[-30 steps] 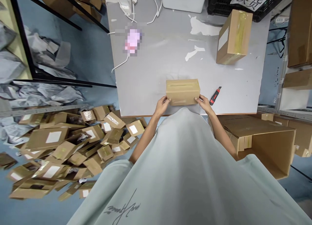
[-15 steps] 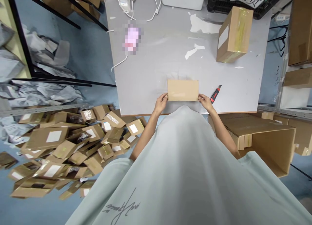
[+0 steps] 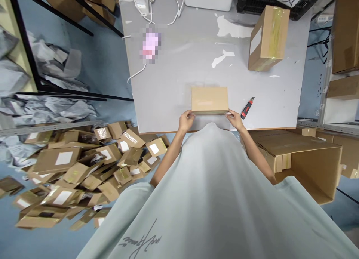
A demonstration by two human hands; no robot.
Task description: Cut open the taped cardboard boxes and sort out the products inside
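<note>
And the box (image 3: 209, 100) was held between the fingers, its near corners just pinched, left hand (image 3: 186, 122) and right hand (image 3: 235, 120) almost closed! By so slight a hold, a slip or tilt could be caused; just right of the right fingers, the knife (image 3: 246, 108) could be knocked by a sideways swing

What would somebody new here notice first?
Probably the big jumble of cardboard boxes on the floor to the person's left. Next, the small brown box between the left hand and right hand, at the table's near edge. The red-and-black cutter stands out right of it.
</note>
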